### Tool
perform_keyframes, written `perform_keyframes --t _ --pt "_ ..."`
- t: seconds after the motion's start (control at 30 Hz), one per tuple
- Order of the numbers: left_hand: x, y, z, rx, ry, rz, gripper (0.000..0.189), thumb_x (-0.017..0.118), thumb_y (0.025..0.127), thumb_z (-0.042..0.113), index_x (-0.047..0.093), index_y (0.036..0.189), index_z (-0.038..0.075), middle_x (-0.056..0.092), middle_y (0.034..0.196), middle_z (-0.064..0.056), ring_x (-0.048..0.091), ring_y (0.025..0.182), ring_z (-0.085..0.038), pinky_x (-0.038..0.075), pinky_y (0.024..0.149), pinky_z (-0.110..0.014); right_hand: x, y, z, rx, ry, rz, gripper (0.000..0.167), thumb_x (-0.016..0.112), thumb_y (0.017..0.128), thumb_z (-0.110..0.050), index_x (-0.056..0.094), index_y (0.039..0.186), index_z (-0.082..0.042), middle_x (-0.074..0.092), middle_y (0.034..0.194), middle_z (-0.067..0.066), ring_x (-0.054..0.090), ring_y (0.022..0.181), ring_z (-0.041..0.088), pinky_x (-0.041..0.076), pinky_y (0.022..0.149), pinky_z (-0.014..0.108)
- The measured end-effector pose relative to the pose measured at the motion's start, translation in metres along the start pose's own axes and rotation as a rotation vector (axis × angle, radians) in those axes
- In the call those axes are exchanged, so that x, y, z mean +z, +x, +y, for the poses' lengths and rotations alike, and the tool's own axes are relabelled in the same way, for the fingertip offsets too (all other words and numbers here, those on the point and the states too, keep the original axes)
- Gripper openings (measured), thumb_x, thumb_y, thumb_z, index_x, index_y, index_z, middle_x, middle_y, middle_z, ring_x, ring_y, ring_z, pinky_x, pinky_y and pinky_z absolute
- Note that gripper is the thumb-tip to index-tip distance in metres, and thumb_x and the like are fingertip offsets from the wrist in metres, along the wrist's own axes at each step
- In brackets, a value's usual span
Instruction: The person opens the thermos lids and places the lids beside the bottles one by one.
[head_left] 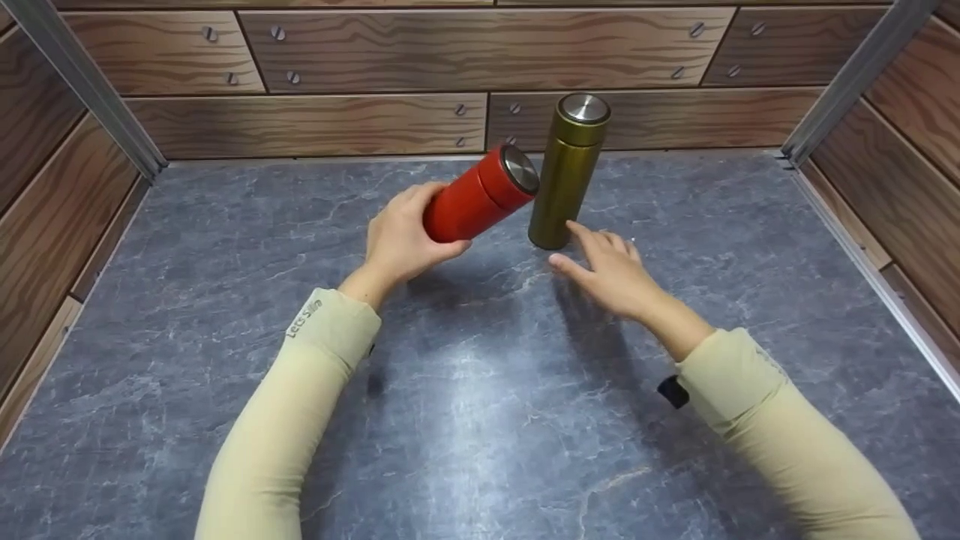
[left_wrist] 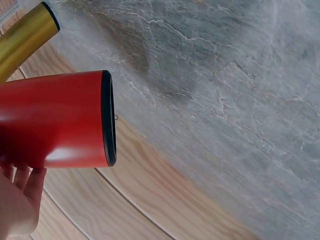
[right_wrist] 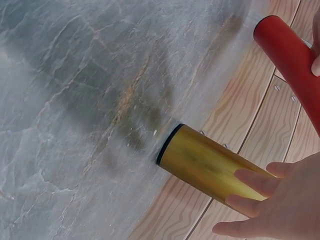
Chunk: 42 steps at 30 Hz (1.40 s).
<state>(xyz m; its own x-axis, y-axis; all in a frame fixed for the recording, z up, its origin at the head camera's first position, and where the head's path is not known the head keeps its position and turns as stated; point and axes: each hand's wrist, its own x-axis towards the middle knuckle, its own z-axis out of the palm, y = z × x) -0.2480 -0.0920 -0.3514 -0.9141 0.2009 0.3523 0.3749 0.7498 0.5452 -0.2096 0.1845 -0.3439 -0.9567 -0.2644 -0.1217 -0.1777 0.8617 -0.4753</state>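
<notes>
The left hand (head_left: 401,240) grips the red flask (head_left: 480,195) around its lower body, fingers curled round it, holding it clear of the bench (head_left: 225,315). The flask is tipped, its long axis running from the hand toward two o'clock, steel cap leading. That cap ends just beside the gold flask (head_left: 566,172), which stands upright on the bench at one o'clock from the left hand; whether the two touch I cannot tell. The right hand (head_left: 611,270) is nearer the gold flask, which stands at about eleven o'clock from it. Its fingers (right_wrist: 250,182) are spread and nearly straight, the tips at the flask's base, gripping nothing.
</notes>
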Motion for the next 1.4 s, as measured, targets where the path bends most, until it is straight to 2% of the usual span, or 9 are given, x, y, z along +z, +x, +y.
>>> perform_keyframes --t 0.3,0.43,0.67,0.87,1.07,1.23,1.4 --pt "0.0 -0.002 0.005 0.04 0.07 -0.048 0.068 0.072 0.069 0.047 0.052 0.129 0.021 0.061 0.12 -0.001 0.056 0.105 -0.02 0.049 0.085 -0.041 -0.003 0.001 0.003 0.015 0.114 -0.027 0.08 0.026 0.092 -0.064 0.016 0.15 -0.009 0.031 0.15 0.017 0.018 0.139 0.039 0.001 0.111 0.06" --pt "-0.003 -0.006 0.009 0.054 0.104 -0.067 0.066 0.072 0.069 0.047 0.053 0.127 0.021 0.061 0.12 -0.001 0.057 0.104 -0.019 0.049 0.083 -0.042 -0.006 0.002 -0.001 -0.013 0.176 -0.033 0.076 0.023 0.094 -0.061 0.018 0.149 -0.008 0.034 0.148 0.018 0.02 0.138 0.039 0.005 0.11 0.06" --pt "-0.004 -0.01 0.015 0.102 0.17 -0.098 0.064 0.071 0.069 0.045 0.055 0.126 0.02 0.062 0.118 -0.002 0.058 0.102 -0.021 0.051 0.08 -0.043 -0.009 0.002 -0.003 -0.09 0.305 0.009 0.074 0.017 0.096 -0.059 0.025 0.146 -0.005 0.037 0.144 0.025 0.03 0.134 0.043 0.022 0.108 0.061" --pt "-0.003 -0.013 0.02 0.146 0.212 -0.118 0.064 0.071 0.068 0.045 0.055 0.125 0.02 0.062 0.116 -0.002 0.06 0.1 -0.021 0.052 0.077 -0.043 -0.01 0.001 -0.005 -0.128 0.387 0.023 0.077 0.015 0.094 -0.062 0.029 0.144 -0.004 0.047 0.134 0.026 0.037 0.131 0.042 0.022 0.109 0.059" --pt "-0.005 -0.013 0.023 0.16 0.238 -0.139 0.065 0.071 0.068 0.046 0.055 0.125 0.018 0.062 0.116 -0.003 0.058 0.101 -0.022 0.052 0.076 -0.044 -0.012 0.002 -0.007 -0.132 0.413 0.037 0.079 0.016 0.094 -0.062 0.032 0.141 0.0 0.045 0.133 0.026 0.04 0.128 0.042 0.026 0.108 0.056" --pt "-0.005 -0.013 0.023 0.174 0.27 -0.151 0.066 0.071 0.068 0.046 0.055 0.125 0.018 0.062 0.114 -0.003 0.058 0.1 -0.022 0.052 0.076 -0.044 -0.015 0.003 -0.01 -0.095 0.42 0.037 0.078 0.016 0.096 -0.059 0.029 0.142 0.002 0.048 0.129 0.03 0.043 0.125 0.043 0.026 0.108 0.055" --pt "-0.004 -0.013 0.023 0.19 0.285 -0.172 0.068 0.072 0.067 0.045 0.054 0.126 0.017 0.062 0.114 -0.004 0.057 0.101 -0.022 0.052 0.076 -0.043 -0.019 0.005 -0.018 -0.065 0.486 0.053 0.069 0.019 0.099 -0.049 0.028 0.142 0.005 0.049 0.128 0.033 0.049 0.118 0.044 0.033 0.105 0.053"
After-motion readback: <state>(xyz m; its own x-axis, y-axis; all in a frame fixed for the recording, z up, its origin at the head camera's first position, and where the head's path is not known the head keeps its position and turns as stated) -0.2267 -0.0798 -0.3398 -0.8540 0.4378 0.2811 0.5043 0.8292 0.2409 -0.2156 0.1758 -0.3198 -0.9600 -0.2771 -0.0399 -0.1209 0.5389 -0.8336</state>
